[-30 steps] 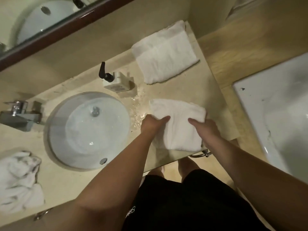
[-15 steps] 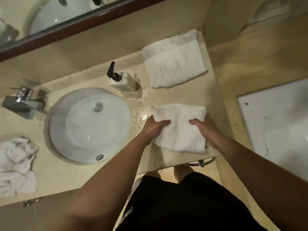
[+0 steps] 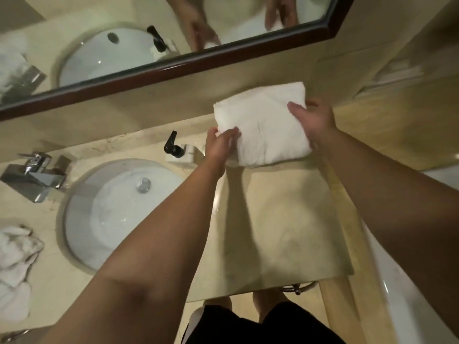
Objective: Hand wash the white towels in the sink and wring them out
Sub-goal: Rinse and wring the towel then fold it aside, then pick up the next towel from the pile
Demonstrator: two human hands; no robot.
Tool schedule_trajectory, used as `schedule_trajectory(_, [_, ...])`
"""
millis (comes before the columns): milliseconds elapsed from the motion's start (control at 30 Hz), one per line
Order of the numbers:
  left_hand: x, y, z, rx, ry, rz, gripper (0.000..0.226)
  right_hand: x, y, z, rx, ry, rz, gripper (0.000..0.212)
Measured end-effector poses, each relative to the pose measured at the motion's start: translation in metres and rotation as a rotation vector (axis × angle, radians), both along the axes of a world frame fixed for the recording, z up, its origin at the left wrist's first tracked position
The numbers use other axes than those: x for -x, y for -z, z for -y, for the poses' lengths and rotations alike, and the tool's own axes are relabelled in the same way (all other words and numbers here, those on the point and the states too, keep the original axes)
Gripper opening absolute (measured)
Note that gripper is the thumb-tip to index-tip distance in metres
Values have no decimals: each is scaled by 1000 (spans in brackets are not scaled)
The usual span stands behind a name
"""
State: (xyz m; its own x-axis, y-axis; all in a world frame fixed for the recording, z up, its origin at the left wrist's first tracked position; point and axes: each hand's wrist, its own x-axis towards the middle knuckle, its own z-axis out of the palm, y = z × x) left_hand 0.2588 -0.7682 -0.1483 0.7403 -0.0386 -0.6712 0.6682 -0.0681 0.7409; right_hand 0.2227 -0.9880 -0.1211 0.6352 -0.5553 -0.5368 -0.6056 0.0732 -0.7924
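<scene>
Your left hand (image 3: 219, 145) & right hand (image 3: 311, 120), fingers clamped on a folded white towel (image 3: 265, 130), hold it upper-center of frame, right of the sink (image 3: 99, 219).

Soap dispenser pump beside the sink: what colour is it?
Black, on a white dispenser body; the soap dispenser pump shows best in the head view.

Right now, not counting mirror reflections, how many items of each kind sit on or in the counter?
Folded white towel stack, gripped by left hand and right hand: 1
Crumpled white towel pile: 1
Sink: 1
Faucet: 1
Soap dispenser: 1
Total: 5
</scene>
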Motion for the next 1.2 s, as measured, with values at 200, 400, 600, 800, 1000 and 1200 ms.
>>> schedule_trajectory(200, [-2,36,3,-481,372,104,78,24,40,-34,603,-389,-266,74])
schedule_trajectory(400, [13,38,7,-735,1003,601,56,33,68,-49,882,-990,-301,60])
schedule_trajectory(600, [0,21,11,-671,1068,371,60,26,60,-31,809,-1093,-286,60])
schedule_trajectory(800, [33,-17,-18,-619,890,509,45,59,41,-61,954,-1094,-228,57])
schedule_trajectory(1000, [74,-53,-81,-645,847,573,46,89,3,-108,968,-1146,-234,53])
schedule_trajectory(1200, [119,-80,-156,-842,868,682,52,98,-39,-161,1014,-1222,-232,56])
